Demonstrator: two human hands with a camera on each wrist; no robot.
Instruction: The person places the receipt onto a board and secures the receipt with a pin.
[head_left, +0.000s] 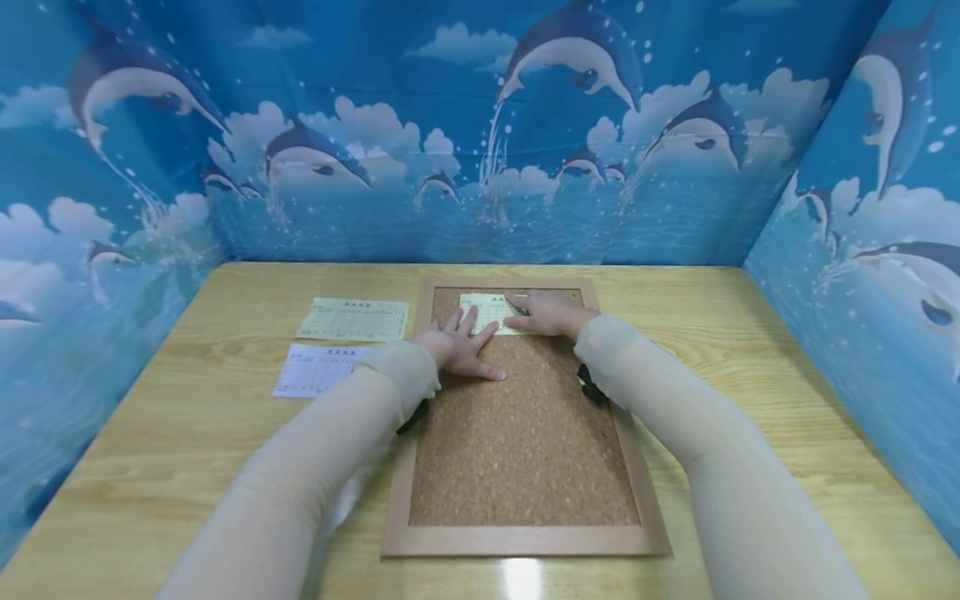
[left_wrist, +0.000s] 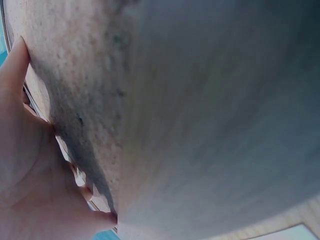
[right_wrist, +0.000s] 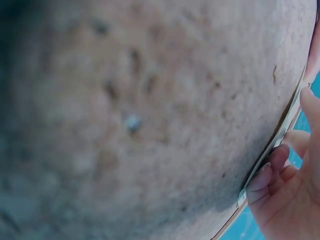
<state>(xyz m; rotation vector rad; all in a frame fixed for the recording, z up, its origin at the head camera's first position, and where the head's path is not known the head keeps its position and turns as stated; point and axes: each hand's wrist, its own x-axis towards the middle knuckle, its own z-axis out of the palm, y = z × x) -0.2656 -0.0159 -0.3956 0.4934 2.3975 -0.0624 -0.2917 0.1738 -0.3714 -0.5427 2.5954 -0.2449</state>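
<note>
A corkboard (head_left: 525, 450) in a wooden frame lies on the table. Near its top lies a pale yellow printed slip (head_left: 487, 310). My left hand (head_left: 461, 350) is spread over the board, fingertips at the slip's lower left and thumb out on the cork. From the right, my right hand (head_left: 551, 313) reaches onto the slip's right half, index finger toward its printed heading and thumb lower down. In the right wrist view, the right hand's other fingers (right_wrist: 267, 177) bend beside the slip's edge. Both palms are close over the board.
Left of the board, a greenish-yellow printed slip (head_left: 356, 320) lies above a pale lilac one (head_left: 318, 369), which my left sleeve partly covers. Around the wooden table (head_left: 712, 333) hang blue dolphin-print curtains (head_left: 465, 208) at the back and both sides.
</note>
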